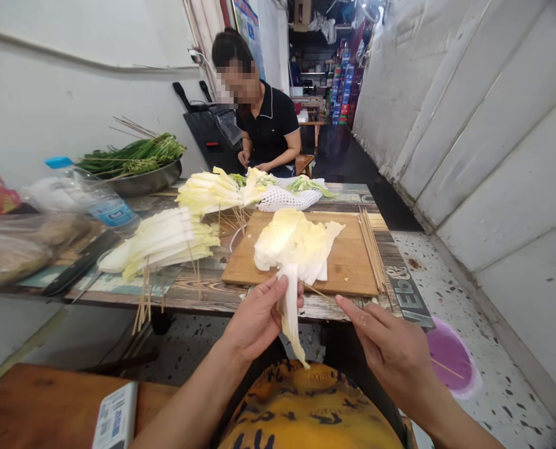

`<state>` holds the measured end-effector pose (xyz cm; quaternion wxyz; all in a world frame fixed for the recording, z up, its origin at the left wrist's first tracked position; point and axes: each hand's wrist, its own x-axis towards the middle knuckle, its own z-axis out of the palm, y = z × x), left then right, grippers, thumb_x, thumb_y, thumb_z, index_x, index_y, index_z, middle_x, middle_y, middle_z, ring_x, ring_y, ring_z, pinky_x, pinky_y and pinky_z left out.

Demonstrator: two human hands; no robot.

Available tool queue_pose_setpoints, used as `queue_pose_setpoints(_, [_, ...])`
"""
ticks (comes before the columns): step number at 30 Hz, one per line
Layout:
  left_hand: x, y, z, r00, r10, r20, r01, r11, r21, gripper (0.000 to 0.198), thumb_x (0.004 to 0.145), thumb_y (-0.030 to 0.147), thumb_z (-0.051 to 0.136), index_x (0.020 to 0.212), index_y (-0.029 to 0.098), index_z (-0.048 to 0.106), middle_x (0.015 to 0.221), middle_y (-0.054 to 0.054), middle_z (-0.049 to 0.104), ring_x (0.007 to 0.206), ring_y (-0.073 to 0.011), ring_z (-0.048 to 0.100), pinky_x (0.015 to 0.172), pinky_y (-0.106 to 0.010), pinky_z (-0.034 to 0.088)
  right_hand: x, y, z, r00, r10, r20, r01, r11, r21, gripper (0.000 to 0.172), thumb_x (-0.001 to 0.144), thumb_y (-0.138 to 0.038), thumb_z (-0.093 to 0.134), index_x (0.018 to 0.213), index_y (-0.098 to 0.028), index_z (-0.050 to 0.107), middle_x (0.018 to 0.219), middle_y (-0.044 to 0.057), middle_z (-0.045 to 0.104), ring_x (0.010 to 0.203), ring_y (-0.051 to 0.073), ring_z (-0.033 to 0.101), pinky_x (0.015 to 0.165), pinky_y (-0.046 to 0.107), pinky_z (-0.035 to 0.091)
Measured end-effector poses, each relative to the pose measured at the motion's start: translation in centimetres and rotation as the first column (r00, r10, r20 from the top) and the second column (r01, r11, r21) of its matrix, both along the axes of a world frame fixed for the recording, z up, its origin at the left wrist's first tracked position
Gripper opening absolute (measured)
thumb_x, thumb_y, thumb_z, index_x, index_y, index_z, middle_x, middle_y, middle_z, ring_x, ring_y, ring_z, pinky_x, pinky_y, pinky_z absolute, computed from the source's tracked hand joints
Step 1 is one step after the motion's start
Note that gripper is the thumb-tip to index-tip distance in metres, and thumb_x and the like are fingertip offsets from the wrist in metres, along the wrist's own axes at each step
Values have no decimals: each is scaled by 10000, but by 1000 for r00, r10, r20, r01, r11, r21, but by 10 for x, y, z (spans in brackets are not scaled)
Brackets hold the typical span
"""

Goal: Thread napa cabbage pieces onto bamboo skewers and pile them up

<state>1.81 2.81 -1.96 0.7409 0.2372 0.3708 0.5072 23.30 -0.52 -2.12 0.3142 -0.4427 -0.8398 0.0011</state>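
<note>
My left hand (pixel 259 315) pinches the white stem of a napa cabbage leaf (pixel 291 305) between thumb and fingers, just past the near edge of the cutting board. A thin bamboo skewer (pixel 321 291) runs from beside that stem into my right hand (pixel 392 349), whose fingers close around it with the index finger stretched along it. Whether its tip has entered the stem I cannot tell. More pale yellow cabbage leaves (pixel 301 240) lie on the wooden cutting board (pixel 352 268). Loose skewers (pixel 372 246) rest along the board's right edge.
Skewered cabbage leaves (pixel 165 240) are stacked left of the board, near a black-handled knife (pixel 78 265) and a plastic bottle (pixel 109 202). Behind stands a metal bowl (pixel 149 179) of greens. A co-worker (pixel 268 125) sits across the table. A purple stool (pixel 450 355) is at right.
</note>
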Motion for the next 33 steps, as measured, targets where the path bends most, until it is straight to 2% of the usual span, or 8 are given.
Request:
queue_pose_setpoints(5, [0,0,-1,999,-18,51,18,1000,-3,250,682,326,761,753,106,667,650,-16,641,539,-71,576,549,-164,483,2,-2,2,995,-19,97,13,998,62,398,914,-99,403,1253,-234,561,662,-4,578,522,119,532,470,251,309])
queue_pose_setpoints(19, [0,-2,0,999,-45,16,45,999,5,247,696,331,749,727,102,663,647,-16,644,527,-65,564,531,-155,463,4,-2,5,993,10,118,-18,998,67,392,915,-86,410,1264,-217,531,686,-14,547,541,126,517,499,259,290])
queue_pose_setpoints(27, [-1,-4,2,994,-58,-89,60,998,29,252,669,348,767,709,113,685,659,-30,677,526,-74,582,514,-156,456,8,-6,7,987,4,162,-15,997,70,405,916,-90,405,1277,-231,519,691,-11,561,523,128,509,490,266,270])
queue_pose_setpoints(33, [-1,-6,5,979,-127,-159,129,992,2,305,575,383,816,662,109,714,639,-50,694,523,-109,609,512,-192,476,14,-11,17,986,44,162,-41,999,-21,418,913,-88,404,1290,-236,504,709,-7,568,539,126,533,485,259,288])
